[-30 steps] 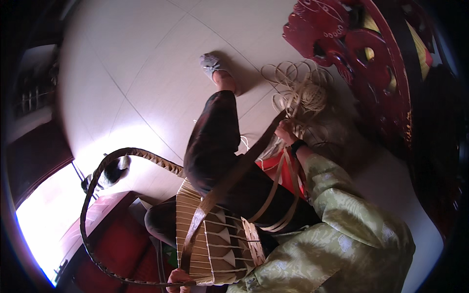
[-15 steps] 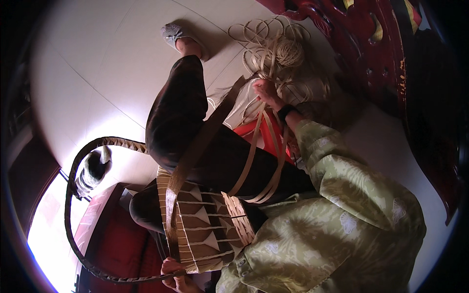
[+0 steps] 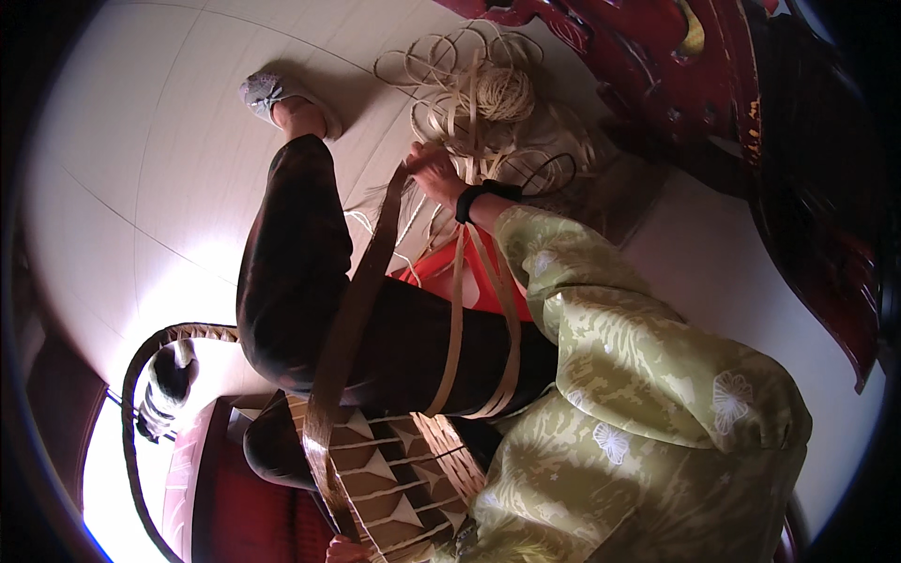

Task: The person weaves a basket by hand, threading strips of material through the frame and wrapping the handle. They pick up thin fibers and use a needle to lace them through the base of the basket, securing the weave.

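My right hand point(image 3: 435, 172), with a dark band at its wrist, pinches the upper end of a flat brown strip point(image 3: 349, 319) above the floor. The strip slants down across my dark-trousered leg to a woven basket point(image 3: 380, 474) at my lap. The basket's side shows brown bands, pale triangles and light cords. At the lower edge, the curled fingers of my left hand point(image 3: 347, 550) grip the basket's rim beside the strip; most of that hand is cut off. A long brown-wrapped handle point(image 3: 131, 422) arches out to the left. Thinner tan strips point(image 3: 455, 328) hang over my leg.
A tangled heap of tan cord with a ball of twine point(image 3: 505, 94) lies on the pale tiled floor beyond my right hand. Something red point(image 3: 469, 267) is beneath my wrist. Dark red carved furniture point(image 3: 657, 75) stands at the right. My foot in a light shoe point(image 3: 282, 94) reaches forward.
My right hand has shifted left with the strip's end and now stands apart from the cord heap. The view has moved, and the basket and left hand sit lower in it.
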The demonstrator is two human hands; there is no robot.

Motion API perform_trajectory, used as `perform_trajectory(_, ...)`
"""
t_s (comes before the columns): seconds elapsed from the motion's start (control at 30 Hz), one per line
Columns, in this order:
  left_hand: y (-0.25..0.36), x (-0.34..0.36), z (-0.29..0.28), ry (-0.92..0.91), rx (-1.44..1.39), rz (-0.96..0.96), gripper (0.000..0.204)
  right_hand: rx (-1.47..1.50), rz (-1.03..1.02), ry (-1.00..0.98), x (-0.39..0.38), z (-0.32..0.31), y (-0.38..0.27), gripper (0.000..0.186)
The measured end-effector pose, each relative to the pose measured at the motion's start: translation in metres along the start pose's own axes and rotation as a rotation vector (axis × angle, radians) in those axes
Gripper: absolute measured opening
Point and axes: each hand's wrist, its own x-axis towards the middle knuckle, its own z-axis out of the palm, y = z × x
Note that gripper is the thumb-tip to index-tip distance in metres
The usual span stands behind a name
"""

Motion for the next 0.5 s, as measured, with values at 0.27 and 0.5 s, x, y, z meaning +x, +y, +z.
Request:
perform_trajectory(0.27, 0.005, 0.003, 0.000, 0.042, 0.030, 0.009, 0.039, -0.876, -0.466, -0.514, 0.002, -0.055, -0.026, 0.011)
perform_trajectory(0.5, -0.001, 0.008, 0.010, 0.025, 0.062, 0.059, 0.041, -0.787, -0.308, -0.547, -0.071, -0.050, 0.003, 0.020)
